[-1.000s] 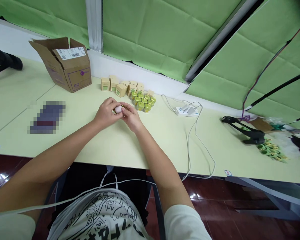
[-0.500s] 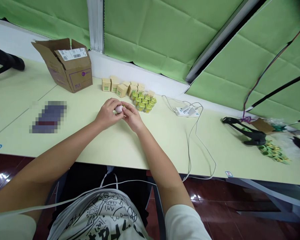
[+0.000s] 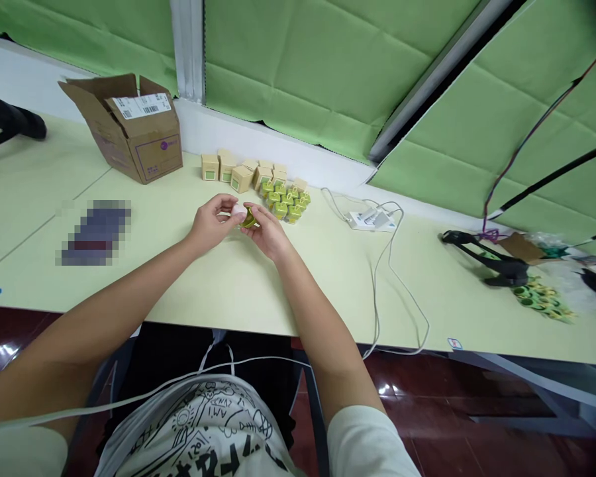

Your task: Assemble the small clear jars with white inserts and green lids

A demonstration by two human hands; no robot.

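Observation:
My left hand (image 3: 209, 224) pinches a small white round piece (image 3: 238, 211) between thumb and fingertips, just above the pale green table (image 3: 328, 278). My right hand (image 3: 267, 232) holds a small green ring-shaped piece (image 3: 249, 219) right beside it, the two pieces touching or nearly so. Just behind my hands lies a cluster of small green items (image 3: 284, 200), and behind that a row of small tan boxes (image 3: 241, 173).
An open cardboard box (image 3: 132, 129) stands at the back left. A white power strip (image 3: 370, 220) with cables lies to the right. Further right are a black clamp-like tool (image 3: 496, 265) and more green pieces (image 3: 539, 298). A blurred dark object (image 3: 94, 232) lies left.
My hands have drawn slightly apart; the green ring now shows in my right hand, separate from the white piece in my left.

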